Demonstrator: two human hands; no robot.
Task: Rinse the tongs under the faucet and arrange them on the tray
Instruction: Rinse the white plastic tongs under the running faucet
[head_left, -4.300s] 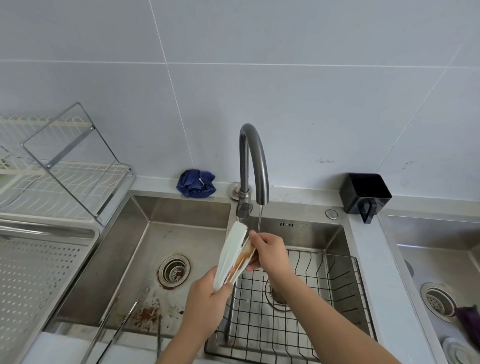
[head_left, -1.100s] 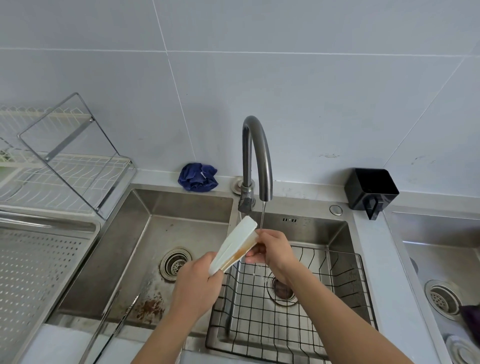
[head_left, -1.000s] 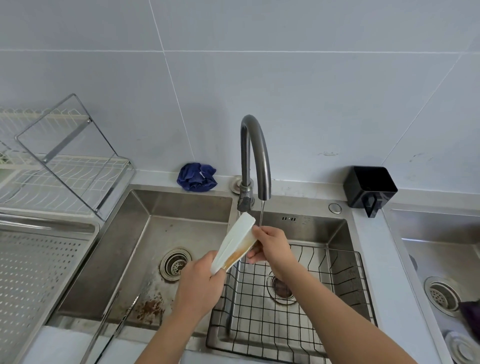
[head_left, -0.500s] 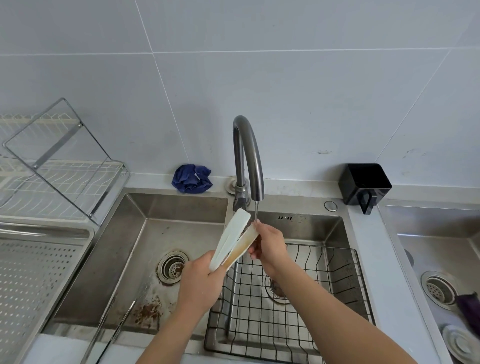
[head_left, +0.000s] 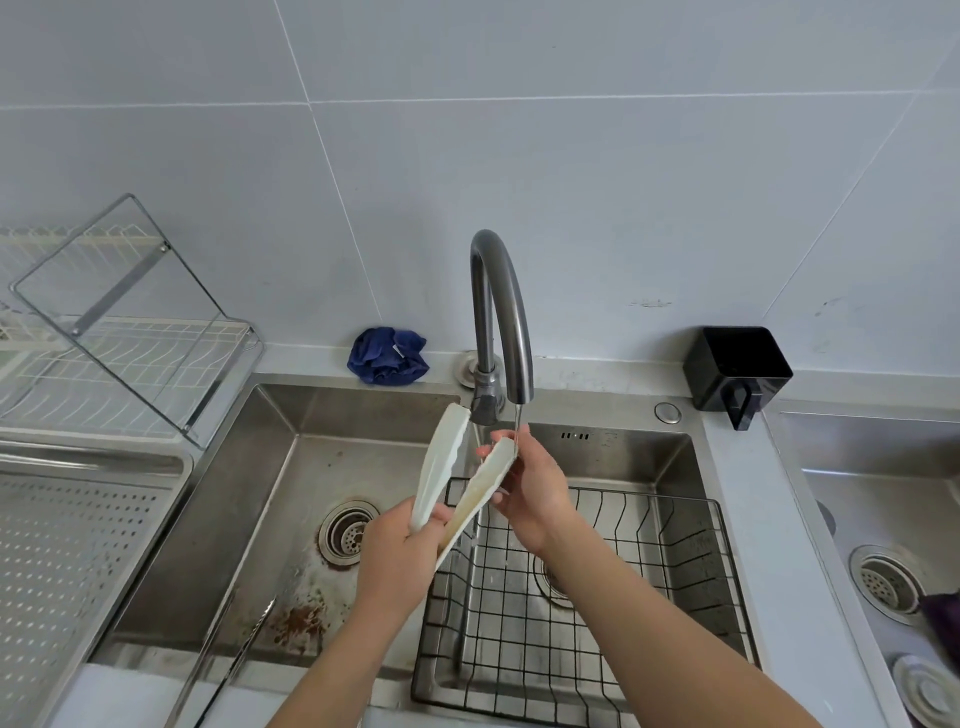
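The white tongs (head_left: 457, 478) have sprung open since a moment ago. Left hand (head_left: 400, 561) clasps their hinge end; right hand (head_left: 535, 493) pinches the upper blade under the faucet (head_left: 501, 312), seemingly in the stream. Long axis tilts up-right.

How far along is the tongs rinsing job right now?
Done: nothing looks finished yet. In hand: the white tongs are spread open under the faucet stream, left hand gripping the hinge end, right hand rubbing one arm, which is stained brown. Left: metal tongs lying in the left sink, then both onto the perforated tray.
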